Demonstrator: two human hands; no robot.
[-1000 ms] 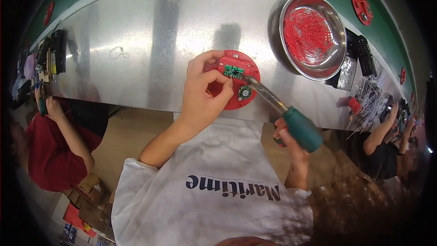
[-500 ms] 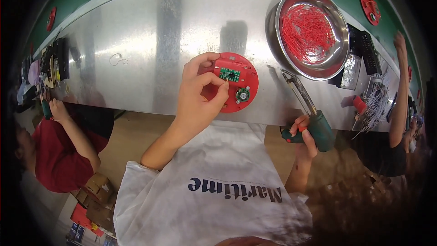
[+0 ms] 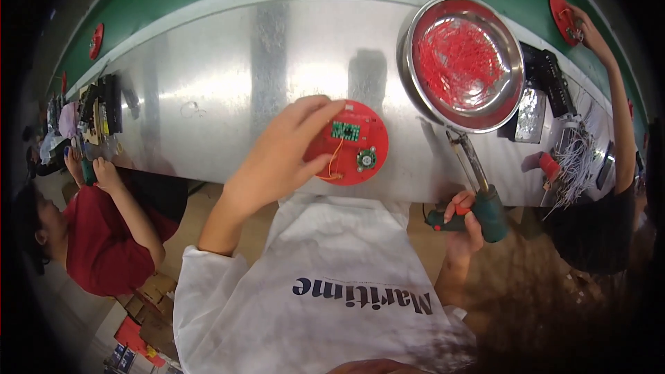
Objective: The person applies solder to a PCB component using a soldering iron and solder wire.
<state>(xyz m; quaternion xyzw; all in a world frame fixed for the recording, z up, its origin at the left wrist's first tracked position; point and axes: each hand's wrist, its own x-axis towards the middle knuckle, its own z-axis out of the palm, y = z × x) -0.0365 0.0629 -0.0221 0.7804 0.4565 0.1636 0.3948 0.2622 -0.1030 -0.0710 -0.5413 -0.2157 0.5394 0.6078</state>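
Head view: the red disc [image 3: 377, 140], carrying a green board [image 3: 346, 131], is seen just beyond the left grip [image 3: 270, 156], near the counter [image 3: 201, 114] edge. This grip is spread, the thumb kept apart from the fingers. By the right grip [image 3: 463, 220], a green tool [image 3: 490, 216] is clasped; beyond it, a steel bowl [image 3: 511, 73] of red strands [image 3: 457, 55] is placed.

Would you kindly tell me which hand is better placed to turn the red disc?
Probably the left: the left hand is at the red disc, while the right hand is apart from it, gripping the green-handled tool.
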